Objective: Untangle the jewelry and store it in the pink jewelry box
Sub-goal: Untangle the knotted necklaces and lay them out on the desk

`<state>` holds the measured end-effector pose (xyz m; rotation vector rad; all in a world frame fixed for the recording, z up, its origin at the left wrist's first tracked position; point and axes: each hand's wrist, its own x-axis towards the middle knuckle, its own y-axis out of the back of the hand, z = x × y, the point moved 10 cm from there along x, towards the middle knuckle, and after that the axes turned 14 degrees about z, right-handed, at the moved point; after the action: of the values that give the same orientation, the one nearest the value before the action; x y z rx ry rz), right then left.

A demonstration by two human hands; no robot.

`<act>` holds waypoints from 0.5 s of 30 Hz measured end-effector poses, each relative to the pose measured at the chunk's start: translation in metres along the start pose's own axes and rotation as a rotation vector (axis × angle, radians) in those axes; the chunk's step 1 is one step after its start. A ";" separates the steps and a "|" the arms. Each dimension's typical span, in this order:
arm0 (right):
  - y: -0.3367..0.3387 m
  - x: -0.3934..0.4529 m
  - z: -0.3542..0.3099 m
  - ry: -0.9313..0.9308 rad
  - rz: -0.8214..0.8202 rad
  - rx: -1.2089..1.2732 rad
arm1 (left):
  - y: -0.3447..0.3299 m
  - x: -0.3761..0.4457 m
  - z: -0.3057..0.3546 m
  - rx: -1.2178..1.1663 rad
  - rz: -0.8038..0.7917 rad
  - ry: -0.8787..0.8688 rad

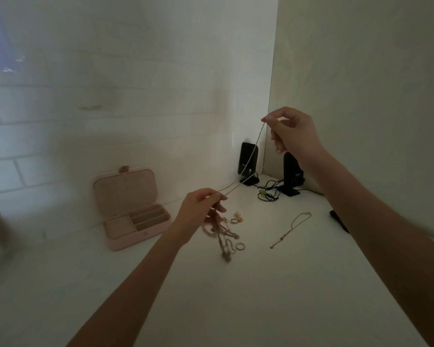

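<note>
— Pinching what?
— Right hand (292,132) and left hand (202,205) each pinch one thin chain (254,149), stretched between them above the table (261,296).
— Everything else?
— Tangled jewelry (226,237) lies below the left hand; the pink jewelry box (133,211) stands open toward the table's back-left edge.

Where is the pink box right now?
The pink jewelry box sits open on the white counter, near the tiled wall, left of the tangled jewelry and the left hand.
</note>
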<state>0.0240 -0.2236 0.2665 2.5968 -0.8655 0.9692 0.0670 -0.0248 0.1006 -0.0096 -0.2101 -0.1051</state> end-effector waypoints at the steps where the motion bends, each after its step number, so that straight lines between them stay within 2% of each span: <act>1: 0.003 0.000 0.002 -0.008 0.014 0.004 | 0.001 0.001 0.003 0.022 -0.010 -0.020; 7: 0.020 0.000 0.014 -0.051 0.074 -0.016 | 0.004 -0.005 0.000 0.091 -0.110 -0.030; 15: 0.023 -0.019 0.036 -0.090 0.042 -0.094 | 0.023 -0.014 0.003 0.257 -0.150 -0.078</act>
<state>0.0175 -0.2482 0.2274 2.5685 -0.9672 0.8075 0.0551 -0.0008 0.1004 0.2586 -0.3009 -0.2264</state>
